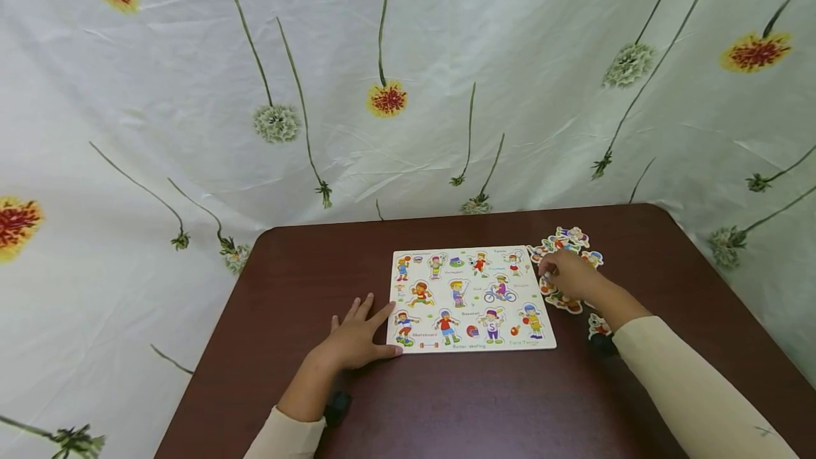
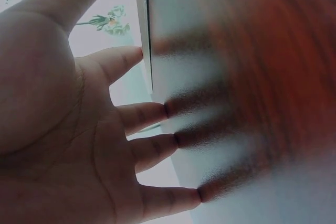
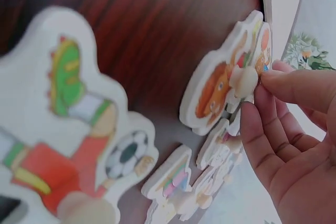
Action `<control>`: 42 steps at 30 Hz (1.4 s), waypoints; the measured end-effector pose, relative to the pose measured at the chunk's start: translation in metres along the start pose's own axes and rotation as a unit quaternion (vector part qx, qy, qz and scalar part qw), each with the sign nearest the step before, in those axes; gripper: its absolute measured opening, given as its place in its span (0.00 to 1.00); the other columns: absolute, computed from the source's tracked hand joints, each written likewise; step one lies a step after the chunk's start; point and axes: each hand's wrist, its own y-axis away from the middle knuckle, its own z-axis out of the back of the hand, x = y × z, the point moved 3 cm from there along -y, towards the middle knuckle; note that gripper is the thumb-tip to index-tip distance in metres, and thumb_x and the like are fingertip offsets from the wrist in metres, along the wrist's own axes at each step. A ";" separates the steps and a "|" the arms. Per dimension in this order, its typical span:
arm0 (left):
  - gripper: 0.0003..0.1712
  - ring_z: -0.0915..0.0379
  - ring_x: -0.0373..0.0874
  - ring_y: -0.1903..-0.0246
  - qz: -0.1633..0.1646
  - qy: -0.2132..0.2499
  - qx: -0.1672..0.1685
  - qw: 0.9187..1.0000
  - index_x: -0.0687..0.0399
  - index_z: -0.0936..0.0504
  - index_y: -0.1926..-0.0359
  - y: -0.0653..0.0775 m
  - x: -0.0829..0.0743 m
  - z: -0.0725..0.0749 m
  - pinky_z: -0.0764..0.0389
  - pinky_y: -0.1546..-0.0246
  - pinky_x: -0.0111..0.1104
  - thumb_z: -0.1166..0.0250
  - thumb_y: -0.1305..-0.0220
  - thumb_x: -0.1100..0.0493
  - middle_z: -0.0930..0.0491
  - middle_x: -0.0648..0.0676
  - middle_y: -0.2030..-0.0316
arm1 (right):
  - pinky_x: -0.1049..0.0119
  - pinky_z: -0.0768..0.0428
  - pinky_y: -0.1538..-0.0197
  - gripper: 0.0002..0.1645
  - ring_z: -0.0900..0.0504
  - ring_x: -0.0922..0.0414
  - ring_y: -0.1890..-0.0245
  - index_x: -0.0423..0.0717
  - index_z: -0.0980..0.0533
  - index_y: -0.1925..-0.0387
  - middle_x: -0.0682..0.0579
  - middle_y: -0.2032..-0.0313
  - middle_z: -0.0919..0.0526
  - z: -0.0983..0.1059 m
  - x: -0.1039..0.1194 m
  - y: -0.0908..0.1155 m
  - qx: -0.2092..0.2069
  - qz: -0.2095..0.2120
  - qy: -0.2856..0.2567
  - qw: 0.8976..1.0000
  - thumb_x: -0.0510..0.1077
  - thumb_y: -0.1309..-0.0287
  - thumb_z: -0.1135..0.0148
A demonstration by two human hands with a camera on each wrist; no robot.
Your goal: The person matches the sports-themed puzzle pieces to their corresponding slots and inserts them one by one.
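Note:
A white puzzle board (image 1: 472, 304) printed with children playing sports lies on the table. My left hand (image 1: 353, 335) is spread at its left side, thumb at the lower left corner; in the left wrist view the fingers (image 2: 152, 148) are straight. My right hand (image 1: 570, 275) is over a pile of knobbed puzzle pieces (image 1: 564, 303) right of the board. In the right wrist view, its thumb and index fingertips are right at the knob of a puzzle piece with a brown-haired figure (image 3: 215, 95); I cannot tell whether they pinch it.
A puzzle piece with a soccer ball (image 3: 73, 124) is close to the right wrist camera. Another loose piece (image 1: 598, 326) lies beside the right wrist. The dark brown table (image 1: 306, 268) ends at the back against a white flowered cloth (image 1: 408, 154).

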 end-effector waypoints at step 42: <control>0.52 0.65 0.65 0.20 0.003 -0.016 0.003 1.000 0.36 0.44 0.20 -0.002 0.001 -0.001 0.60 0.31 0.74 0.32 0.40 0.33 0.57 0.64 0.19 | 0.65 0.28 0.68 0.10 0.26 0.58 0.73 0.45 0.24 0.66 0.51 0.71 0.19 -0.016 0.067 -0.024 -0.059 0.042 -0.028 0.997 0.46 0.34 0.34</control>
